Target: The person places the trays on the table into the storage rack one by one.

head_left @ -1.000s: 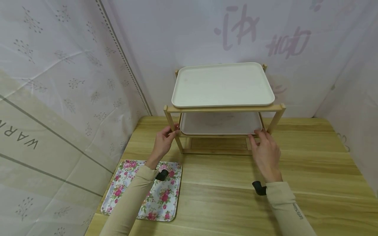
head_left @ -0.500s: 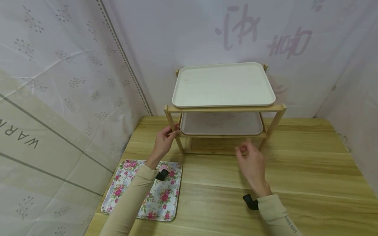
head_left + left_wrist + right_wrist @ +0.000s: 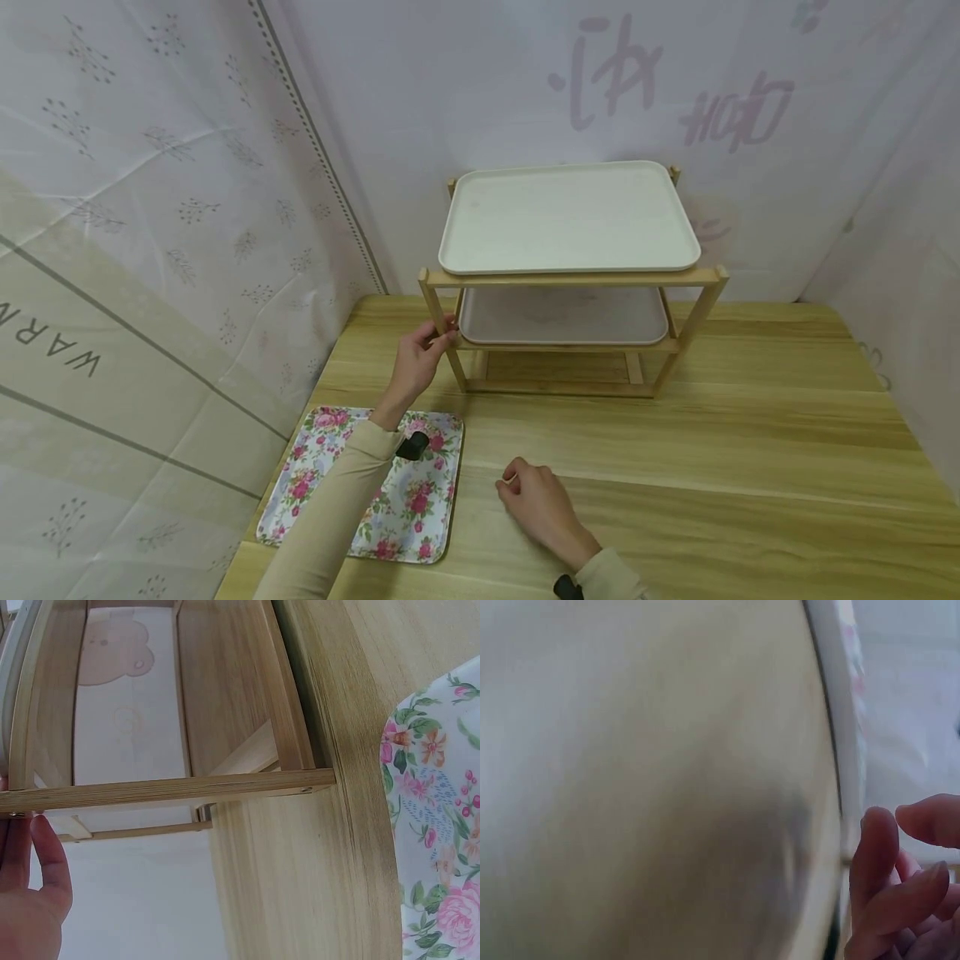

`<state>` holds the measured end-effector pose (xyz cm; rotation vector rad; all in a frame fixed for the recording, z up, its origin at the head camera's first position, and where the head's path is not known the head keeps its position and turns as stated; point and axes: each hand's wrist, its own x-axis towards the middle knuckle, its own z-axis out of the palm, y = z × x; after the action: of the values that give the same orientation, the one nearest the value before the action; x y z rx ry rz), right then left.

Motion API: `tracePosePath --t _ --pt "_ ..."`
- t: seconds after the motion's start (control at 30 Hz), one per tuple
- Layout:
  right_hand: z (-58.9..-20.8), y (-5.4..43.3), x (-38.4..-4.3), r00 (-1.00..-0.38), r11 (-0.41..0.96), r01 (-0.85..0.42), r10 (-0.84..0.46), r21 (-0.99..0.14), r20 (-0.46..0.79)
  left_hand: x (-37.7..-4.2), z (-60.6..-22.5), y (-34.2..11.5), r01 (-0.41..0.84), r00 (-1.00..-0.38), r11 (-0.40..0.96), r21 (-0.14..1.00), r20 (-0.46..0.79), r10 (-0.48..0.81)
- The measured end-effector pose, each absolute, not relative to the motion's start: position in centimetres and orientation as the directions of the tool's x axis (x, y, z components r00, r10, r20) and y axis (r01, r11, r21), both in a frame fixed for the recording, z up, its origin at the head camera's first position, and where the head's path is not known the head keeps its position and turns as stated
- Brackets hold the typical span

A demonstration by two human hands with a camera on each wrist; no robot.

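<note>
A two-tier wooden rack (image 3: 697, 310) stands at the back of the table. My left hand (image 3: 417, 360) grips its front left post at the lower tier; in the left wrist view the thumb (image 3: 52, 862) lies against the wooden post (image 3: 165, 793). A white tray (image 3: 570, 218) rests on the upper tier, and a second pale tray (image 3: 562, 317) lies on the lower one. My right hand (image 3: 542, 507), fingers loosely curled and holding nothing, is over the table just right of the floral tray (image 3: 416, 496). In the right wrist view, thumb and fingers stand apart near that tray's edge.
The wooden table (image 3: 765, 433) extends right of the rack and in front of it. A printed white cloth (image 3: 360, 108) hangs behind and on both sides. My left forearm (image 3: 322, 508) passes over the floral tray.
My right hand has let go of the lower tray's front right corner and come down and left, toward the floral tray. The left hand has stayed at the rack's post.
</note>
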<state>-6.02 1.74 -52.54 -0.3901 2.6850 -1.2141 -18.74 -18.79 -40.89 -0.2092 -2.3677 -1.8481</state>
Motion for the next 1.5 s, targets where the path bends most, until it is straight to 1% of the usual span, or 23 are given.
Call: tracePosePath --t 0.13,0.27,0.4,0.6,0.8,0.87,1.07,1.33,1.5 --pt "-53.0 -0.6 -4.2 -0.917 0.606 -0.203 -0.394 -0.769 -0.069 -18.7 -40.9 -18.9 0.191 -0.981 0.223 0.956 0.189 0.032" --pt "-53.2 -2.4 -3.0 -0.887 0.582 -0.238 -0.456 -0.777 -0.07 -18.7 -40.8 -18.8 0.201 -0.98 0.221 0.954 0.198 0.033" --pt "-53.4 -3.7 -2.2 -0.87 0.591 -0.239 -0.482 -0.77 -0.1 -18.8 -41.0 -18.8 0.208 -0.978 0.217 0.954 0.205 0.034" --pt "-53.9 -4.7 -1.7 -0.844 0.602 -0.217 -0.511 -0.769 -0.162 -19.8 -43.1 -19.5 0.2 -0.979 0.225 0.954 0.202 0.013" --pt "-54.0 -5.0 -1.9 -0.843 0.592 -0.24 -0.52 -0.769 -0.136 -18.9 -41.3 -18.9 0.202 -0.979 0.231 0.952 0.2 0.029" --pt "-54.0 -5.2 -1.9 -0.833 0.57 -0.215 -0.531 -0.793 -0.156 -18.7 -40.9 -18.8 0.195 -0.981 0.233 0.953 0.193 0.032" --pt "-54.2 -5.5 -1.6 -0.791 0.489 -0.062 -0.555 -0.87 -0.256 -18.8 -40.9 -18.8 0.191 -0.982 0.228 0.955 0.189 0.031" --pt "-54.2 -5.6 -1.5 -0.792 0.46 0.015 -0.536 -0.888 -0.291 -18.8 -40.9 -18.8 0.192 -0.981 0.215 0.957 0.19 0.031" --pt "-54.2 -5.6 -1.4 -0.797 0.397 0.115 -0.511 -0.911 -0.323 -18.9 -40.9 -18.9 0.206 -0.979 0.22 0.954 0.203 0.036"
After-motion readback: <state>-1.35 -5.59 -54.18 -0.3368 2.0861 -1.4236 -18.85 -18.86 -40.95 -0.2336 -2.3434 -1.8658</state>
